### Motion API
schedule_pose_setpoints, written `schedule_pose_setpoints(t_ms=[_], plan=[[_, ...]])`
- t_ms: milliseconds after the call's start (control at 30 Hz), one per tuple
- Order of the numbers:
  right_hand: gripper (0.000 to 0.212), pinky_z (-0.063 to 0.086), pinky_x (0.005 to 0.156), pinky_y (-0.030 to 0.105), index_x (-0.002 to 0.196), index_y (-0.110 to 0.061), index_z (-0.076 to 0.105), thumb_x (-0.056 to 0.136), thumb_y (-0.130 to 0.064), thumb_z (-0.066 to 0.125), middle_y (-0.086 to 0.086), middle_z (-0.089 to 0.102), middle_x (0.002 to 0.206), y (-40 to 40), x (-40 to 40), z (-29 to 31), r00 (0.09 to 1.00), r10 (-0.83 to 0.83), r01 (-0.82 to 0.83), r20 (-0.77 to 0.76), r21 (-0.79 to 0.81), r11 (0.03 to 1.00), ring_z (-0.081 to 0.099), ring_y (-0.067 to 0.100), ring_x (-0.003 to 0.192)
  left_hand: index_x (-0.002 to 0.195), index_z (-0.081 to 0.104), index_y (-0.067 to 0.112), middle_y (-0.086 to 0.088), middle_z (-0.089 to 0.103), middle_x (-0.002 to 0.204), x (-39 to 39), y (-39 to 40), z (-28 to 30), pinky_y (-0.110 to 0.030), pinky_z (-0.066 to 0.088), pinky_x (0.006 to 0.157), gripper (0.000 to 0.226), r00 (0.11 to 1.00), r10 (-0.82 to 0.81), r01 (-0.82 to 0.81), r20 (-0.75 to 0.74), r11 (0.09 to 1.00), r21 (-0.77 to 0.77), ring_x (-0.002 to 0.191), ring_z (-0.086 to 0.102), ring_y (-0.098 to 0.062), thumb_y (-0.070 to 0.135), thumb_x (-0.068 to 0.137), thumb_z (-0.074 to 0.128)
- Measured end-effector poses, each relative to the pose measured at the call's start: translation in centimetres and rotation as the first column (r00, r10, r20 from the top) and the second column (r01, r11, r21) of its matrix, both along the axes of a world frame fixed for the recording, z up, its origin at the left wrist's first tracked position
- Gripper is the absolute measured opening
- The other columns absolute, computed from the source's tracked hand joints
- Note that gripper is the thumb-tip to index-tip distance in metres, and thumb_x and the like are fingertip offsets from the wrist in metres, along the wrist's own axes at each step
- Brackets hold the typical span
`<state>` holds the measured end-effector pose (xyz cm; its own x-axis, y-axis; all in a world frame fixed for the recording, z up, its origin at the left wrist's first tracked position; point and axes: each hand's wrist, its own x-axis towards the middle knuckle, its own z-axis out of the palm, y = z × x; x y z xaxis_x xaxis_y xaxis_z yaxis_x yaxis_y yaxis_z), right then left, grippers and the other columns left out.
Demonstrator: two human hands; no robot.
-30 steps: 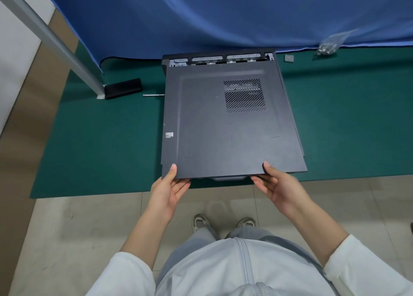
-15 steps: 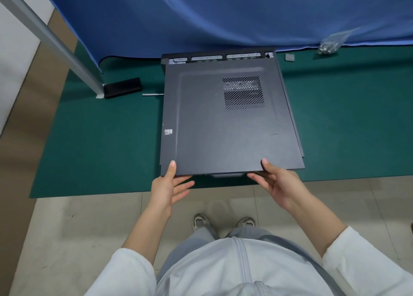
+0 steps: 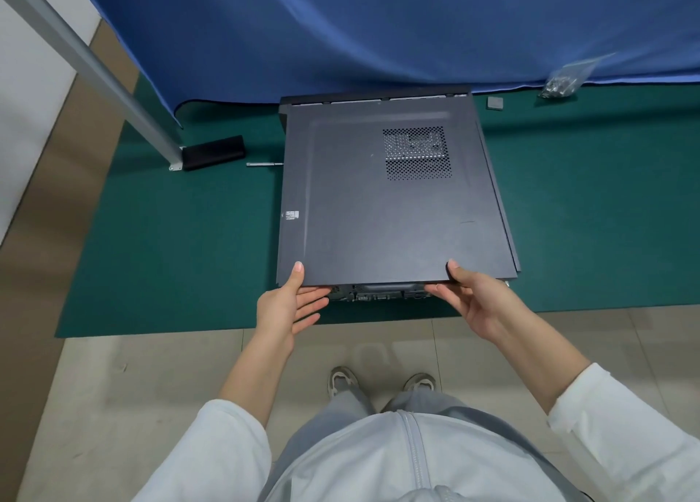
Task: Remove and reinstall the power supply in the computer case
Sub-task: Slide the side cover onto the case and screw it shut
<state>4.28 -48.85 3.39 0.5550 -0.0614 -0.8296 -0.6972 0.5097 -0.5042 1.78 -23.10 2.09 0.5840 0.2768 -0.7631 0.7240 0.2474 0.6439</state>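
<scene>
A black computer case (image 3: 375, 293) lies flat on a green mat (image 3: 182, 251), its near face with ports showing under the panel. On top lies its dark side panel (image 3: 378, 206) with a perforated vent at upper right. My left hand (image 3: 284, 308) pinches the panel's near left edge, thumb on top and fingers below. At the near right edge my right hand (image 3: 473, 300) holds the panel the same way. The power supply is hidden inside the case.
A screwdriver shaft (image 3: 263, 164) and a black block (image 3: 213, 152) lie left of the case by a grey pole (image 3: 94, 69). A bag of screws (image 3: 564, 80) and a small grey square (image 3: 494, 103) sit at the back right. A blue cloth (image 3: 378, 27) hangs behind.
The side panel has slid away from me over the case, covering the rear strip that showed before. Both hands moved forward with it, and the case's near face now shows.
</scene>
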Motion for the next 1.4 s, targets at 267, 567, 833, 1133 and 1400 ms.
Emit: schedule_pose_setpoints(t_ms=[267,567,833,1133,1400], plan=[[0.023,0.054,0.052,0.017,0.094,0.003,0.060,0.086,-0.017,0.069,0.019,0.067,0.083,-0.4,-0.1,1.5,0.995,0.019,-0.010,0.099,-0.087,0.996,0.073,0.023,0.072,0.099,0.064,0.003,-0.005,0.075,0.078,0.2,-0.2,1.4,-0.022,0.057,0.060,0.047,0.991,0.068,-0.070,0.119,0.998,0.006,0.075,0.073,-0.014,0.048,0.087,0.062],[0.039,0.055,0.056,0.020,0.108,0.003,0.054,0.084,-0.023,0.071,0.018,0.070,0.084,0.4,-0.5,2.0,0.970,-0.037,0.073,0.239,-0.144,0.987,0.073,0.025,0.077,0.097,0.060,0.003,-0.015,0.072,0.089,0.5,-0.5,1.9,-0.024,0.059,0.063,0.038,0.969,0.165,-0.154,0.183,0.985,-0.075,0.077,0.073,-0.020,0.040,0.088,0.063],[0.040,0.055,0.058,0.018,0.105,0.004,0.055,0.082,-0.024,0.073,0.014,0.071,0.077,0.7,-0.9,2.3,0.951,-0.017,0.072,0.308,-0.171,0.983,0.072,0.027,0.082,0.099,0.063,0.007,-0.008,0.075,0.084,0.3,-0.1,1.8,-0.026,0.059,0.062,0.037,0.983,0.119,-0.104,0.141,0.988,-0.112,0.077,0.073,-0.019,0.043,0.092,0.057],[0.032,0.056,0.059,0.020,0.100,0.003,0.060,0.085,-0.024,0.071,0.020,0.072,0.085,-0.3,0.3,1.6,0.974,0.041,-0.017,0.223,-0.111,0.994,0.072,0.028,0.085,0.107,0.060,0.002,-0.011,0.074,0.085,1.5,-0.6,2.0,-0.024,0.059,0.063,0.044,0.975,0.135,-0.124,0.174,0.989,-0.074,0.077,0.073,-0.019,0.042,0.090,0.061],[0.029,0.057,0.056,0.023,0.098,-0.001,0.063,0.084,-0.026,0.071,0.018,0.073,0.087,-1.2,-0.4,0.9,0.986,0.144,-0.134,0.078,-0.129,0.983,0.073,0.025,0.080,0.091,0.068,0.008,0.000,0.075,0.079,0.1,0.3,0.5,-0.025,0.054,0.060,0.052,0.989,-0.144,0.139,0.030,0.984,0.113,0.069,0.072,-0.011,0.056,0.092,0.047]])
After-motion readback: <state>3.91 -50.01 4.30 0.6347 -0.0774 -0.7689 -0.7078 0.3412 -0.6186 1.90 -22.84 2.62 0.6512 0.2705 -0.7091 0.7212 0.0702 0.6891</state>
